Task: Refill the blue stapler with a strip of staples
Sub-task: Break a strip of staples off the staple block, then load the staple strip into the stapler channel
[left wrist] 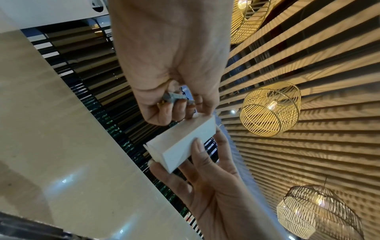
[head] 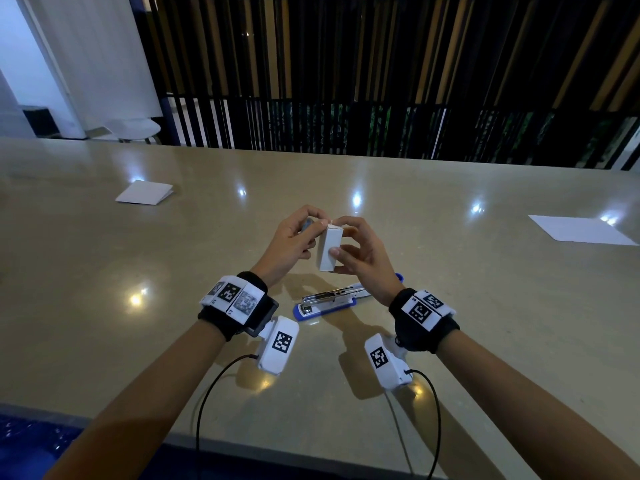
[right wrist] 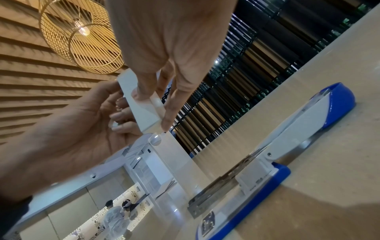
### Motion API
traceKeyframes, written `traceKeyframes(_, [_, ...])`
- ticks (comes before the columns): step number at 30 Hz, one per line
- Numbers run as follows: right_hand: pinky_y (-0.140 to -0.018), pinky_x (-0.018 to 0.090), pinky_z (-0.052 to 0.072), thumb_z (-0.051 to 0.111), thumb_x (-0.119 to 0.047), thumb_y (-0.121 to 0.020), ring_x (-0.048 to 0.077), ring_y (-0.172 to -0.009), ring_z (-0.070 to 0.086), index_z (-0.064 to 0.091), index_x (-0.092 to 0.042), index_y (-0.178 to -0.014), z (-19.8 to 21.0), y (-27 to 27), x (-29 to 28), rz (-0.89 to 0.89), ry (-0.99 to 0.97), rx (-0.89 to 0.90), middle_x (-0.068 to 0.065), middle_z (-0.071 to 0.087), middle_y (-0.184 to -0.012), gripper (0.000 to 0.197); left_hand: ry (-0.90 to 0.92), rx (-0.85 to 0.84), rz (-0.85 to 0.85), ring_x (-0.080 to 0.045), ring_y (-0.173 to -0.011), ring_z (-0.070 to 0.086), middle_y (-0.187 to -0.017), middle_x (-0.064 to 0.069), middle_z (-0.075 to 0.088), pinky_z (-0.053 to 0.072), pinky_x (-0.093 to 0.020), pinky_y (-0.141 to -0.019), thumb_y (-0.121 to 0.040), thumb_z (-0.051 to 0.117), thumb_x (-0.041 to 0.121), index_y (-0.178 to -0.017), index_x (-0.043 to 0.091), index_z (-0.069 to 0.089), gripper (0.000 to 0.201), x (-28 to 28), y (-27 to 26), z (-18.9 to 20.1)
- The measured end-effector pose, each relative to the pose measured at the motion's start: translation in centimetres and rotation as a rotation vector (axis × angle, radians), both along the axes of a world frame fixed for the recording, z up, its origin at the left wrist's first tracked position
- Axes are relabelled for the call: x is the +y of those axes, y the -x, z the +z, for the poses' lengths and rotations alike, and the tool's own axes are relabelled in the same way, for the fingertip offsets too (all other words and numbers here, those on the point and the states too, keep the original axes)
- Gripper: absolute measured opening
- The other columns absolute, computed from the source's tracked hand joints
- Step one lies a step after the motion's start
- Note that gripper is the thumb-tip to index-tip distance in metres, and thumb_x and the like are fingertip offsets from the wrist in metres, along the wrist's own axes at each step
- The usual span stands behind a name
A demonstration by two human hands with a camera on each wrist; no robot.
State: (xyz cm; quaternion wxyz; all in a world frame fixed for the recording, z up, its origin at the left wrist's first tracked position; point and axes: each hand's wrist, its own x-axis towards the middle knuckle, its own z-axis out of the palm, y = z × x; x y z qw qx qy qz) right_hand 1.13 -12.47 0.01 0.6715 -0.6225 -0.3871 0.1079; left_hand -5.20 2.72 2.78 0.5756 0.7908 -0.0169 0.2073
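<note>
Right hand [head: 360, 252] grips upright white box [head: 329, 247]; left hand [head: 294, 237] pinches gray strip [left wrist: 174, 97]; opened blue stapler [head: 329, 301] lies crosswise.

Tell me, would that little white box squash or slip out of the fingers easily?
The white box looks like thin folded card, so a hard squeeze would probably dent it. The right hand holds it by thumb and fingertips alone, which suggests it is light. Its smooth faces could slip, though its flat sides give the fingers good purchase.
</note>
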Motion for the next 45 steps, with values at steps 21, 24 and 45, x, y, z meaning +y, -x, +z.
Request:
traceKeyframes(21, [-0.073, 0.034, 0.053, 0.084, -0.025, -0.06, 0.014, -0.083, 0.059, 0.06, -0.033, -0.081, -2.8, -1.2, -3.8, 0.526, 1.361, -0.237, -0.01, 0.061, -0.091, 0.033, -0.106, 0.277, 0.111, -0.008, -0.068, 0.039, -0.079, 0.006, 0.045, 0.034, -0.022, -0.062, -0.102, 0.029, 0.016, -0.119, 0.016, 0.054, 0.031, 1.6, -0.9, -3.4])
traceKeyframes(24, [-0.078, 0.033, 0.053, 0.074, -0.021, -0.076, 0.018, -0.085, 0.062, 0.06, -0.026, -0.089, -2.4, -1.6, -3.5, 0.356, 1.092, -0.314, -0.007, 0.064, -0.09, 0.02, -0.204, 0.31, 0.051, -0.008, -0.079, 0.043, -0.099, 0.002, 0.051, 0.039, -0.021, -0.068, -0.103, 0.03, 0.019, -0.144, 0.012, 0.038, 0.043, 1.4, -0.5, -3.2])
traceKeyframes(45, [-0.07, 0.028, 0.062, 0.068, 0.01, -0.078, 0.014, -0.063, 0.07, 0.067, 0.005, -0.095, -1.2, -3.1, -0.1, 0.044, 0.237, 0.093, 0.008, 0.069, -0.072, 0.018, -0.532, 0.382, -0.129, -0.017, -0.1, 0.043, -0.108, -0.01, 0.045, 0.032, -0.023, -0.088, -0.101, 0.036, 0.01, -0.12, 0.001, 0.057, 0.03, -0.5, 0.5, -3.6])
